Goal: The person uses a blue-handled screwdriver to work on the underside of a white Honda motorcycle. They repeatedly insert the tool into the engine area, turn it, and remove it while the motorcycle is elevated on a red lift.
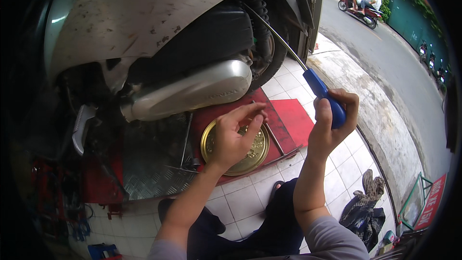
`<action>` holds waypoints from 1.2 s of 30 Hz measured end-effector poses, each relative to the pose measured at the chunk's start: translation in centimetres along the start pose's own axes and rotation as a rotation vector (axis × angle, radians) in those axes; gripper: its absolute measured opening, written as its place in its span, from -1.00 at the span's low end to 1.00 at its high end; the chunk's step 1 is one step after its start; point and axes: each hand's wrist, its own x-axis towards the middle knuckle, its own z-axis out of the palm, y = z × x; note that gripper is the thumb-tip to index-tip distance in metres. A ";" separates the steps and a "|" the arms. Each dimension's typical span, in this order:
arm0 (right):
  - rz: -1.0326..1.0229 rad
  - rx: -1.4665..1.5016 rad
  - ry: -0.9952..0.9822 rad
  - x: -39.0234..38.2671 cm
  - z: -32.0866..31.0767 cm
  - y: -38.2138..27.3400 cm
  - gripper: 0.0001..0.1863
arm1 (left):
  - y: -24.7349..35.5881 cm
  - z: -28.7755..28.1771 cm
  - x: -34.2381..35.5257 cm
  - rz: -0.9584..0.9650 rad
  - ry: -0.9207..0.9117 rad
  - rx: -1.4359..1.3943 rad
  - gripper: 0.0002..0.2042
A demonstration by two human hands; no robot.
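Note:
My right hand (pixel 332 120) grips the blue handle of a long screwdriver (pixel 323 92), whose metal shaft (pixel 274 33) runs up and left toward the rear wheel and shock of a scooter (pixel 159 29). My left hand (pixel 233 137) hovers open, fingers spread, above a round gold metal tin lid (pixel 255 156) lying on the red platform (pixel 293 118). The silver exhaust muffler (pixel 192 91) sits just above and left of my left hand. The screwdriver tip is hidden behind the scooter body.
The scooter stands on a lift with a chequered steel plate (pixel 154 163). A silver footpeg (pixel 81 127) sticks out at left. White floor tiles (pixel 240 202) lie below, a dark rag (pixel 363 209) at right. A road with two helmeted riders on a scooter (pixel 363 2) passes at upper right.

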 end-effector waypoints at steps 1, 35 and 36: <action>0.006 0.021 -0.004 0.0 -0.1 0.1 -0.80 | 1.3 0.7 1.7 -0.041 -0.012 -0.166 -0.74; -0.042 0.030 -0.065 0.3 -0.3 -0.1 -0.79 | 5.3 4.5 8.4 -0.227 -0.140 -0.388 -0.72; -0.040 0.032 -0.064 0.3 -0.2 -0.1 -0.79 | 5.3 4.5 8.5 -0.229 -0.145 -0.390 -0.72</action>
